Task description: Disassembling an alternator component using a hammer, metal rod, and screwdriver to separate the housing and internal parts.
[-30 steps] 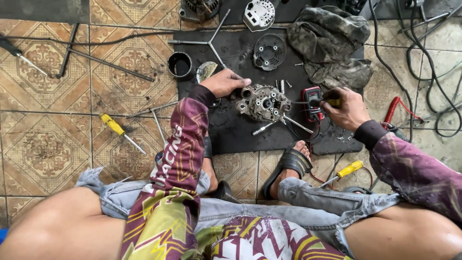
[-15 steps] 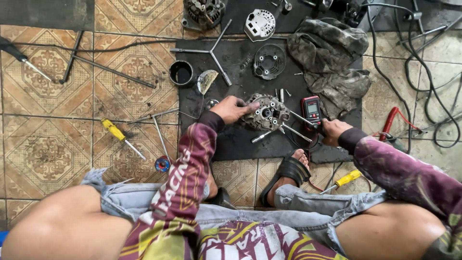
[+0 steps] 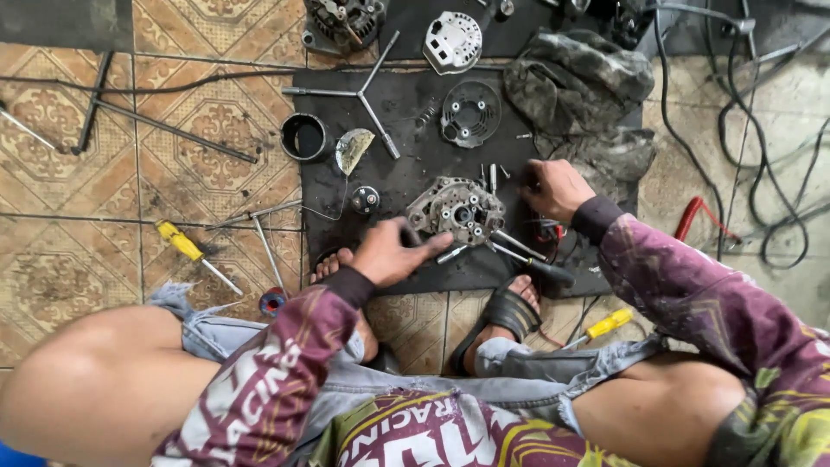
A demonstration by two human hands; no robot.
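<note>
Black rubber mat (image 3: 406, 104) covers the upper middle of the frame, laid over patterned floor tiles (image 3: 104, 182). At its centre lies a grey metal housing (image 3: 456, 210), round and full of holes, with bolts and thin rods just beside it at lower right.

The left hand (image 3: 389, 253) sits just below and left of the housing, its fingers curled around a small dark part; one fingertip touches the housing's lower left edge. The right hand (image 3: 555, 188) rests to the right of the housing, knuckles up and fingers bent down onto the mat near some red wires; whether it pinches anything I cannot tell.

Above the housing lie a round vented cover (image 3: 470, 112) and, higher up, a white cover (image 3: 452, 41). A three-armed wrench (image 3: 367, 91) lies in the upper left part of the mat, with a black cup (image 3: 304, 137) and a shell-shaped scrap (image 3: 353, 148) under it. A dirty camouflage rag (image 3: 579, 82) is bunched at the upper right, and black cables (image 3: 735, 130) loop further right.

A yellow screwdriver (image 3: 192, 252) lies on the tiles at left, and a second yellow screwdriver (image 3: 599, 327) lies lower right of centre, beside a sandalled foot (image 3: 506, 313). Bare knees fill the bottom corners.
</note>
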